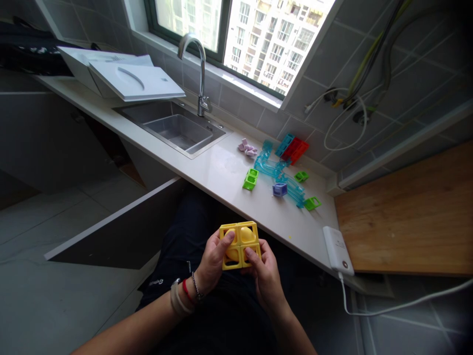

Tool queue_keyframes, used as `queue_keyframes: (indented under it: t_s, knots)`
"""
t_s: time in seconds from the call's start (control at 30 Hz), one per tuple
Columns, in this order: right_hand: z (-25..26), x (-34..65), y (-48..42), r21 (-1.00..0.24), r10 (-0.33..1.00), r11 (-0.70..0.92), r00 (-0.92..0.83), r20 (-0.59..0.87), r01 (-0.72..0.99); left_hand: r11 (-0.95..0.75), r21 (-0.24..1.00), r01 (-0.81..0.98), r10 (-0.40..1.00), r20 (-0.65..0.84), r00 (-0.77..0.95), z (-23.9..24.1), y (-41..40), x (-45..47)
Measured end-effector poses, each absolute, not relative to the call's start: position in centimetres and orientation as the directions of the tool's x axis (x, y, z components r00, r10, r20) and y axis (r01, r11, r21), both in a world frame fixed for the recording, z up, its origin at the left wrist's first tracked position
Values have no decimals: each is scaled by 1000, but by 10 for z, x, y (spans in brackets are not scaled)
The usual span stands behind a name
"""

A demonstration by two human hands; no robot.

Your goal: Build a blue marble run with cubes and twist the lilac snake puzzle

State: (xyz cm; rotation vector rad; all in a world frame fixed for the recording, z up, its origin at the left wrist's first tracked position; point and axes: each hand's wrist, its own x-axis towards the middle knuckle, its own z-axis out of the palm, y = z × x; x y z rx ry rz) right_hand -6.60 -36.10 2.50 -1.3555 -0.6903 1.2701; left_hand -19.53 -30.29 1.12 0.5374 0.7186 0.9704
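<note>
A yellow block frame (pixel 240 245), made of square open cells in a two-by-two layout with rounded yellow shapes inside, is held over my lap, in front of the counter edge. My left hand (pixel 213 259) grips its left side, thumb on the front face. On the lower right, my right hand (pixel 264 268) holds it too, with the thumb pressed at a lower cell. The fingers behind the block are mostly hidden. On the counter beyond lie green block frames (pixel 251 179), a purple-blue cube frame (pixel 280 190) and clear blue track pieces (pixel 271 168).
Red frames (pixel 294 150) and a blue frame (pixel 285 144) lean near the wall. Pale purple pieces (pixel 247 148) lie by the sink (pixel 181 132). A white box (pixel 136 81) overhangs the sink. A white power bank-like device (pixel 338 250) trails a cable. A cabinet door (pixel 121 227) stands open at left.
</note>
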Motion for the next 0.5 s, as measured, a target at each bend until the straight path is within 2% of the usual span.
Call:
queue_keyframes:
  t_s: [0.3, 0.5]
  knots:
    - [27, -66, -361, -952, 925, -214, 268, -270, -220, 478, 656, -584, 874, -288, 392, 16, -305, -194]
    - [24, -63, -362, -936, 921, -219, 257, -292, -277, 472, 706, -527, 868, -266, 420, 13, -300, -193]
